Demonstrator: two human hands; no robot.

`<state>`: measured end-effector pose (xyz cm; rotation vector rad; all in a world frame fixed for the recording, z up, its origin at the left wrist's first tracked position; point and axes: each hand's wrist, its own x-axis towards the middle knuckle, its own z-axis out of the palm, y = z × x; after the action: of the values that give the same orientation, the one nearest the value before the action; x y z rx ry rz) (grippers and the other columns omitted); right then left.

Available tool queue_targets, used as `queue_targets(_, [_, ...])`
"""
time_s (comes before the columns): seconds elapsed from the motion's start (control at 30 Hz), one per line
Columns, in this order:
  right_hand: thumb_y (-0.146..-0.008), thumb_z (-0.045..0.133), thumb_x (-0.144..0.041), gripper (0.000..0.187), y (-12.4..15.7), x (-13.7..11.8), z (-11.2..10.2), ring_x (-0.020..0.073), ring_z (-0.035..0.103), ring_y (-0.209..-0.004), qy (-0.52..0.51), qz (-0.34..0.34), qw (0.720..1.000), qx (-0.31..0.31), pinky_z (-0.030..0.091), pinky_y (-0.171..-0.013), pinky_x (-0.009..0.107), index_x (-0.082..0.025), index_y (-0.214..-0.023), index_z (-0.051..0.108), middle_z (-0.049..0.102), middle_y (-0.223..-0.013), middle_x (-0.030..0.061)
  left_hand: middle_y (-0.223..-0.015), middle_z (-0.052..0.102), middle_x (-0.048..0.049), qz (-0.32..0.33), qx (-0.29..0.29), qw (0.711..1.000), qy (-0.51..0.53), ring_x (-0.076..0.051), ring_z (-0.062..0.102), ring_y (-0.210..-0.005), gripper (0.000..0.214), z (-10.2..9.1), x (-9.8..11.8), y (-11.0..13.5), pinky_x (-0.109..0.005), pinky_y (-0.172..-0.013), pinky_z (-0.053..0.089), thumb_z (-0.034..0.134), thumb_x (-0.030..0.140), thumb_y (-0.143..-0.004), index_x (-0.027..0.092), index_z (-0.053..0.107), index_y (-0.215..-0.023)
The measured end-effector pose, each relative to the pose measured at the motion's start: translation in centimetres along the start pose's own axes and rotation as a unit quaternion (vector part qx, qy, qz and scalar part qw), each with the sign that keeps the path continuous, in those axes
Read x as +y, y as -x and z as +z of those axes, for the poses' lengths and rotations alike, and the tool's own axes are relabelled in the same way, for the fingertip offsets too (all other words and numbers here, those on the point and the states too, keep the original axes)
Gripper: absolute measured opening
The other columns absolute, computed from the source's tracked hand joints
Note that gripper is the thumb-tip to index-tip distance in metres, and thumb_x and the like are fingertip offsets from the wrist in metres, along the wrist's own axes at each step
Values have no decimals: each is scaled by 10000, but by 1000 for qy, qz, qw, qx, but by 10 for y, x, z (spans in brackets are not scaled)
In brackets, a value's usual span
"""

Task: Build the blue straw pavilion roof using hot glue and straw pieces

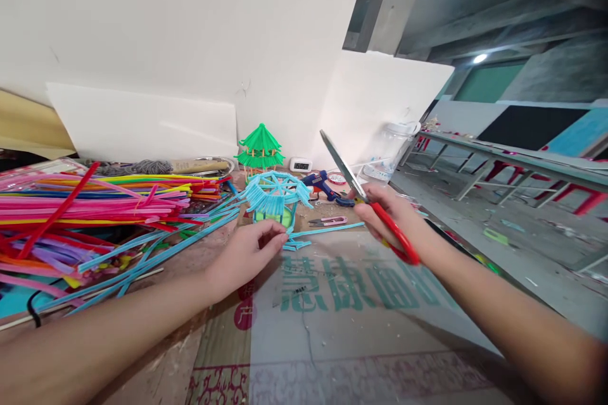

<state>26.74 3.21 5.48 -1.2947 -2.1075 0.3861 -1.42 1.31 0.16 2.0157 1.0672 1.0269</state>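
Red-handled scissors (396, 234) are in my right hand (392, 209), raised over the table's right side with the blades pointing up and left. My left hand (251, 250) is low in front of a small light-blue pipe-cleaner pavilion (275, 193) with a ribbed roof. Its thumb and forefinger are pinched together beside short light-blue pipe-cleaner pieces (298, 244); what they grip is too small to make out. The pavilion's lower part is partly hidden by this hand. A long blue pipe cleaner (332, 229) lies between the hands.
Colourful pipe cleaners (95, 205) pile up on the left. Behind the pavilion stand a green-roofed model (260, 147) and a small digital clock (301, 165). A blue glue gun (322, 186), pink thread snips (329, 221) and a clear plastic jar (387, 152) are nearby. White boards (180, 44) rise behind.
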Motion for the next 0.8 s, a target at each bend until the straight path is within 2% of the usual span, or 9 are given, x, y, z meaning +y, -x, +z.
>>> queue_targets(0.07, [-856,568,-525,423,-10,16,-13,196,597,-691,139,10,990,-10,444,-612,288,-195,-1115,624,652,-803,42,-750,659,4,19,-6,999,-42,-155,581,-692,230,4,-9,1,-238,-635,407,498,363,-918,194,642,-860])
queue_targets(0.13, [-830,604,-460,426,-16,34,-18,258,641,-903,235,22,971,-30,476,-757,331,-186,-1155,635,695,-1044,102,-774,684,0,27,-6,998,-60,-158,594,-695,218,6,-14,1,-237,-634,408,500,356,-918,201,651,-894])
queue_targets(0.27, [-876,529,-341,424,-15,60,-8,250,650,-998,290,29,949,-117,471,-839,315,-176,-1260,602,690,-1157,117,-777,699,-5,22,-6,997,-70,-161,607,-690,204,7,-14,0,-237,-630,411,511,343,-913,203,658,-897])
queue_targets(0.37, [-905,488,-291,463,-12,63,0,245,637,-1033,312,23,940,-138,461,-870,316,-154,-1343,549,665,-1172,140,-797,711,-9,9,-16,998,-61,-168,628,-726,218,6,-13,-3,-238,-654,428,511,349,-917,204,669,-877])
queue_targets(0.47, [-914,477,-248,469,-11,54,0,255,643,-965,367,8,920,-135,467,-830,341,-172,-1374,532,659,-1066,141,-824,733,-12,-8,-20,999,-47,-179,651,-764,226,5,-15,-5,-244,-694,454,537,355,-909,210,697,-842])
queue_targets(0.57, [-930,468,-233,362,-8,33,-2,283,635,-938,394,-34,913,-100,468,-809,380,-158,-1245,629,657,-979,140,-920,757,-25,-22,-1,999,-46,-197,673,-845,196,6,-20,-7,-263,-764,477,570,331,-894,224,734,-902])
queue_targets(0.63, [-963,445,-262,291,-3,15,4,265,631,-947,341,-76,935,-66,466,-832,372,-149,-1104,673,670,-987,131,-967,761,-32,-19,9,999,-43,-204,681,-886,190,6,-23,-7,-274,-803,484,586,323,-888,233,746,-938])
queue_targets(0.7, [-991,425,-308,278,6,-2,17,209,638,-924,237,-120,963,-39,470,-826,317,-167,-1019,663,690,-984,94,-960,763,-38,-7,5,999,-43,-204,685,-880,190,7,-25,-6,-278,-808,490,599,343,-886,237,751,-928])
queue_targets(0.8, [-982,466,-345,231,21,-18,46,183,644,-862,163,-168,971,-45,472,-756,290,-189,-1017,632,704,-940,58,-908,759,-36,35,-17,997,-71,-188,678,-830,197,8,-26,-3,-272,-782,492,600,365,-892,230,743,-899])
